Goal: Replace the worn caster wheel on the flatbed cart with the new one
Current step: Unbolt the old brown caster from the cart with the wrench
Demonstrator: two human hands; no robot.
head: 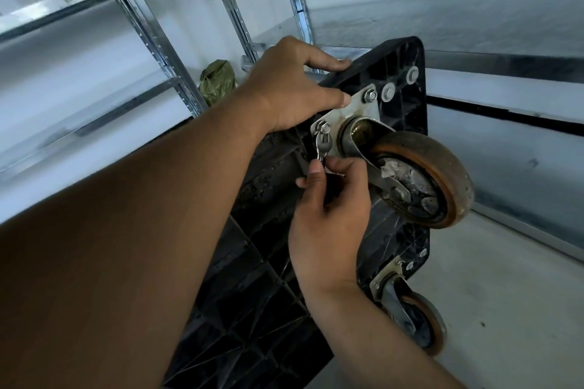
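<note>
Now pinching a small wrench (322, 147) w/ R hand (331, 208), thumb & fingertips curling round its lower end, and seating its head on the bolt (325, 127) at the lower-left corner of the mounting plate (354, 110). Gripping the flatbed cart (268, 262) w/ L hand (290, 85), curling fingers over its upper edge and laying one fingertip on the plate, just beside the nut (369, 96) at the plate's top corner.

Looking just right of both hands at the worn caster wheel (423, 180), sticking out sideways from the plate on its swivel fork. Showing an orange-brown tread, a grimy hub, and a pale scrap stuck near the axle.

Seeing the cart standing tipped on its side, turning its black ribbed underside toward the camera. Spotting two more washers (388, 92) near the cart's top corner, apart from the plate. Noting a 2nd caster (414, 322) lower down at the other corner, near the grey floor (505, 294).

Catching metal shelving (158, 41) behind & to the left, plus a crumpled green bag (218, 79) sitting just behind the L hand.
</note>
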